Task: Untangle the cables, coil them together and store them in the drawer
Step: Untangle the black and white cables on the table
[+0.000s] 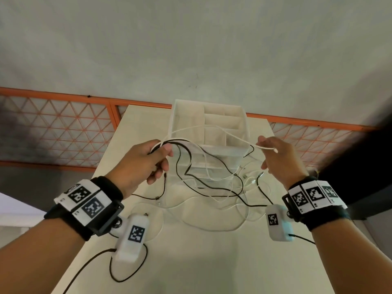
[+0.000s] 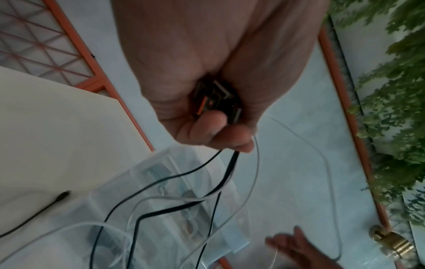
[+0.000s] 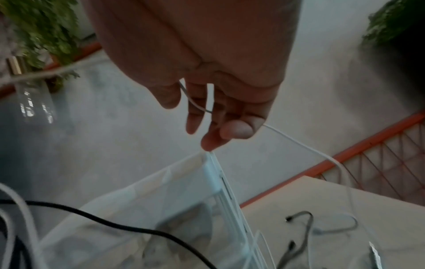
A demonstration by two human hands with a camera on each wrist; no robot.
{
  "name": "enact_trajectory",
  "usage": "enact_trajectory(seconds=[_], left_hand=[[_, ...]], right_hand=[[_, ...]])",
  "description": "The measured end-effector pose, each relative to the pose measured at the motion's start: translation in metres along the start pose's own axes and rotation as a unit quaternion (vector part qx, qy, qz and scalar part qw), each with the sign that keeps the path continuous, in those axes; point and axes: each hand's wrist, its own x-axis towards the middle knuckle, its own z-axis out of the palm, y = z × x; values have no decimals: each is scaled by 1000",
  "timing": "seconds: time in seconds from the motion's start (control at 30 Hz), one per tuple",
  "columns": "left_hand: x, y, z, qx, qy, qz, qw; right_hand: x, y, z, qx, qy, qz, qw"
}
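Observation:
My left hand (image 1: 148,162) is raised over the table and grips a bunch of black and white cables (image 1: 191,158); the left wrist view shows plug ends (image 2: 216,98) in its curled fingers. Black cable loops (image 1: 212,187) hang from it down to the table. My right hand (image 1: 273,153) pinches a white cable (image 1: 266,147) near its end between thumb (image 3: 236,129) and forefinger; the cable runs across to the left hand. Behind the cables stands a translucent white drawer unit (image 1: 239,153) with an open divided top.
The cream table (image 1: 212,262) carries more slack white cable (image 1: 212,228) and loose connector ends (image 1: 252,179) at the right. An orange lattice railing (image 1: 63,128) runs behind the table. Green plants (image 2: 391,109) stand beyond it.

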Motion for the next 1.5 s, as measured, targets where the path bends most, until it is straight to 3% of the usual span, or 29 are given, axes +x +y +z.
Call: enact_trajectory(seconds=[0.17, 0.27, 0.37, 0.43, 0.5, 0.6, 0.67, 0.73, 0.8, 0.87, 0.93, 1.03, 1.07, 1.13, 1.2, 1.27, 1.37, 1.5], left_hand=[[0, -1, 13, -16, -31, 17, 999], [0, 1, 16, -27, -34, 30, 999], [0, 5, 12, -14, -37, 44, 998], [-1, 6, 7, 3, -47, 48, 998], [-2, 5, 4, 33, -57, 38, 997], [-2, 4, 9, 107, -75, 19, 991], [-2, 4, 22, 198, -123, 48, 971], [-5, 4, 38, 276, -181, 80, 940], [-7, 4, 50, 295, -223, 89, 925], [-8, 8, 54, 291, -236, 96, 922], [-8, 9, 50, 278, -214, 101, 931], [-6, 3, 42, 295, -133, 73, 944], [-5, -1, 41, 328, -106, 56, 937], [-3, -10, 43, 370, -57, 9, 927], [0, -20, 45, 335, -11, -53, 941], [2, -29, 46, 242, 15, -109, 964], [4, -36, 48, 149, 6, -137, 979], [3, -37, 65, 89, -41, -147, 984]], right_hand=[[7, -32, -24, 82, 100, -174, 976], [2, -21, -20, 78, 108, -180, 975], [-10, 28, -1, -21, 16, -47, 999], [-25, 62, 13, -141, -115, 68, 981], [-34, 75, 20, -155, -178, 128, 963], [-38, 51, 15, -94, -125, 63, 986], [-44, 12, 11, 10, -120, -4, 993], [-56, -25, 18, 71, -191, -52, 978], [-66, -42, 37, 17, -272, -84, 958], [-65, -35, 52, -47, -310, -66, 947], [-53, -9, 58, -74, -279, -9, 957], [-35, 24, 55, -36, -80, 32, 996], [-33, 31, 55, 0, -68, 35, 997], [-35, 41, 58, 55, -148, 35, 987], [-42, 58, 59, 40, -192, 44, 980], [-45, 88, 58, -21, -127, 86, 988], [-49, 137, 50, -137, -66, 174, 973], [-54, 178, 36, -151, -20, 267, 951]])
